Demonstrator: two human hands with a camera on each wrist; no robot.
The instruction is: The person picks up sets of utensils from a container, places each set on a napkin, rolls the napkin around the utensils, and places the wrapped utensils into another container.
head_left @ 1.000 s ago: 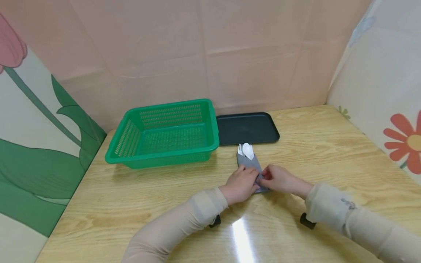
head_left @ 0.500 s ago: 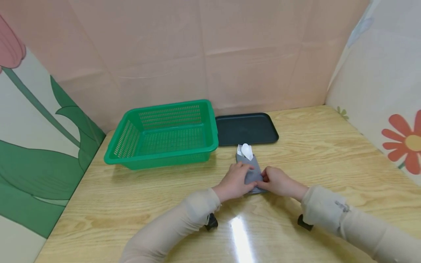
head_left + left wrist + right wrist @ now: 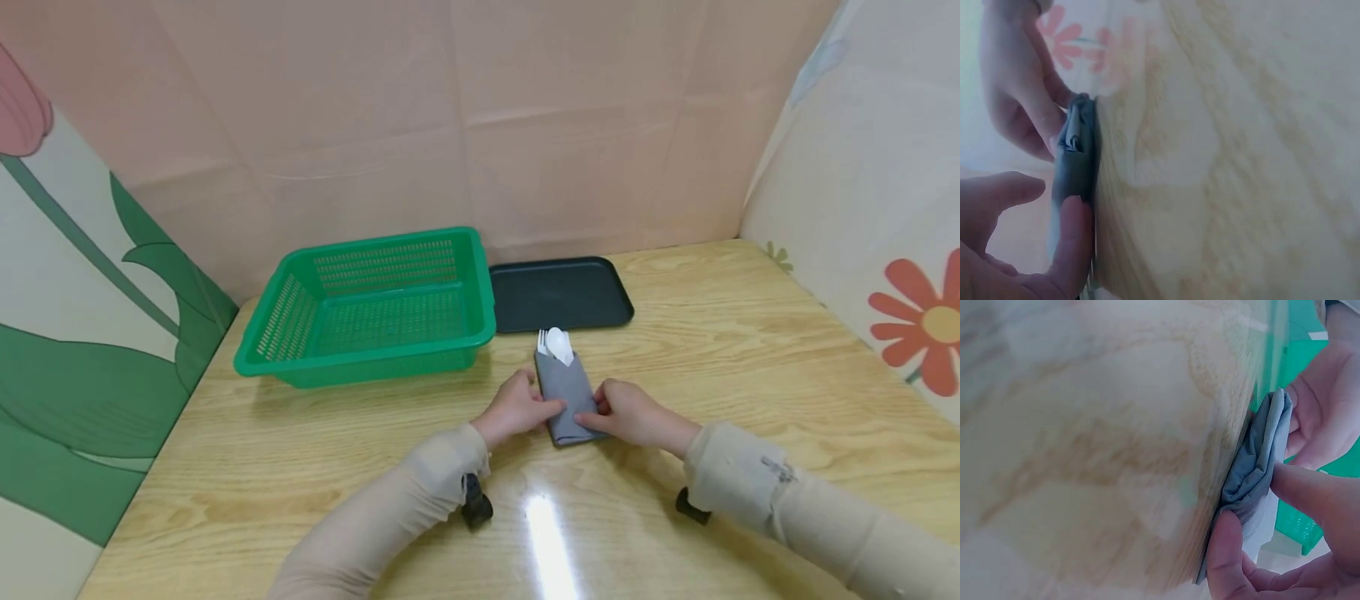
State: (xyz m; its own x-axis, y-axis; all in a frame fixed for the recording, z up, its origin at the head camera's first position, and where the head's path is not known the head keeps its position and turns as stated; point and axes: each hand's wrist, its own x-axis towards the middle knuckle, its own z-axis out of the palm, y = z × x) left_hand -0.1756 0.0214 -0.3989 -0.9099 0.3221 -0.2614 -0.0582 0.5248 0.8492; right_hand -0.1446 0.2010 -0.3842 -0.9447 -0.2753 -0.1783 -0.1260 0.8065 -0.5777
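A grey folded napkin (image 3: pixel 568 385) lies on the table as a pocket, with a white fork (image 3: pixel 542 342) and a white spoon (image 3: pixel 557 343) showing at its far end. My right hand (image 3: pixel 633 412) pinches its near right side, thumb on top and index finger at the edge, as the right wrist view shows at the napkin's folded layers (image 3: pixel 1257 456). At the left edge is my left hand (image 3: pixel 516 407). In the left wrist view one of its fingers (image 3: pixel 1074 234) touches the napkin's side (image 3: pixel 1072 175), while the thumb stands slightly off the top.
A green slotted basket (image 3: pixel 375 358) stands at the back left. Beside it, a black tray (image 3: pixel 558 296) lies close behind the cutlery tips. The wooden table (image 3: pixel 315 450) meets a cloth backdrop at the rear. Dark wrist cameras hang under both sleeves.
My left hand has slid leftward off the napkin's top to its left edge, uncovering more of the grey cloth. The right hand stays at the right side.
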